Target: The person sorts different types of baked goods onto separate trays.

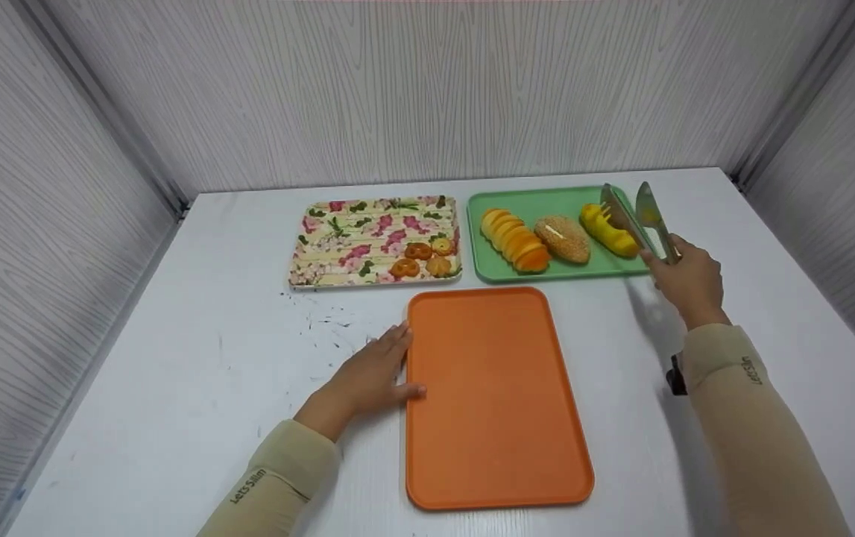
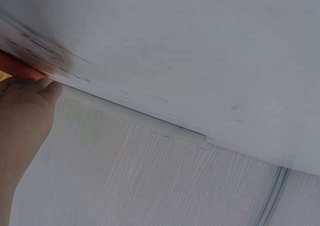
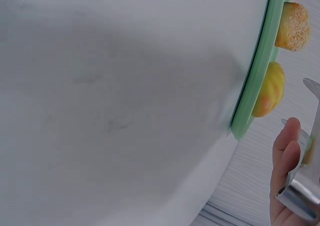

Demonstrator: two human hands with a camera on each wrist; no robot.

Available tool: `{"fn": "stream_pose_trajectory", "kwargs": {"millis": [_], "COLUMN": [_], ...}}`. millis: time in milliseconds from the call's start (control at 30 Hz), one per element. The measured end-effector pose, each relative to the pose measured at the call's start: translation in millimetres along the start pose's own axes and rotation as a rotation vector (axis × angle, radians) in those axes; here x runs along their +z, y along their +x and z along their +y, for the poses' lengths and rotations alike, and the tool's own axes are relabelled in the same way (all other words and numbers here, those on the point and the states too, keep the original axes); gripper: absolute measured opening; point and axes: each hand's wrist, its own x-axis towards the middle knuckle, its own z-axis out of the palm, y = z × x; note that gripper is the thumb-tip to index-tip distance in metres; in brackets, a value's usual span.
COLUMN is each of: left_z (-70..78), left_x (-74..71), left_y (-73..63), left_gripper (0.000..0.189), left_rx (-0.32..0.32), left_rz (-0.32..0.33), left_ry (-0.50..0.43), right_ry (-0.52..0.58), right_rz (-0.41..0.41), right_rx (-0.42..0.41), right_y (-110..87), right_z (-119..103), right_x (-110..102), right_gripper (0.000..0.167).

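Note:
In the head view my right hand (image 1: 692, 280) grips metal food tongs (image 1: 648, 205), one arm fork-toothed and the other a flat blade. The tong arms stand spread over the right end of a green tray (image 1: 531, 200). Nearest the toothed tip lies a long yellow bread (image 1: 606, 230); beside it are a sesame bun (image 1: 569, 242) and a ridged loaf (image 1: 514, 240). The right wrist view shows the tongs (image 3: 302, 193) close by the yellow bread (image 3: 270, 90). My left hand (image 1: 367, 377) rests at the left edge of an orange tray (image 1: 490, 403), fingers extended alongside, thumb over its rim.
A flower-patterned tray (image 1: 338, 253) stands at the back left, with several small cookies (image 1: 438, 266) in its front right corner. The white table (image 1: 196, 358) ends at wood-grain panels (image 1: 397, 97) behind and at both sides.

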Motion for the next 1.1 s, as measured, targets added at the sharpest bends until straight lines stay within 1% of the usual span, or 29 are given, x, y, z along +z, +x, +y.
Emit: {"fn": "stream_pose_trajectory", "kwargs": {"millis": [133, 367, 500, 600, 800, 967, 1033, 1100], "left_z": [0.8, 1.3, 1.1, 0.0, -2.4, -2.5, -2.5, -2.4], "left_x": [-0.7, -0.6, -0.6, 0.1, 1.3, 1.6, 1.9, 2.2], "left_y": [-0.5, -0.9, -0.5, -0.2, 0.4, 0.5, 0.5, 0.6], "left_gripper": [0.096, 0.097, 0.097, 0.097, 0.097, 0.096, 0.097, 0.097], "left_rx": [-0.003, -0.016, -0.015, -0.001, 0.028, 0.024, 0.015, 0.008], "left_rz": [-0.004, -0.003, 0.001, 0.009, 0.031, 0.024, 0.016, 0.012], "left_ry": [-0.012, -0.016, -0.02, -0.022, -0.009, -0.012, -0.011, -0.009], "right_ry": [0.009, 0.025, 0.011, -0.015, -0.031, -0.048, -0.059, -0.064], "right_rz": [0.009, 0.038, 0.057, 0.065, 0.054, 0.05, 0.041, 0.025], "right_rx": [0.029, 0.055, 0.08, 0.103, 0.163, 0.171, 0.18, 0.191], "right_y": [-0.8, -3.9, -5.3, -5.1, -5.3, -7.6, -7.6, -7.6], "right_z": [5.9, 17.4, 25.5, 31.2, 37.7, 39.2, 39.6, 40.4], "right_x": [-3.8, -9.0, -11.6, -13.2, -15.4, -16.1, -16.4, -17.3], "right_gripper": [0.077, 0.073, 0.07, 0.068, 0.072, 0.072, 0.071, 0.073]}}
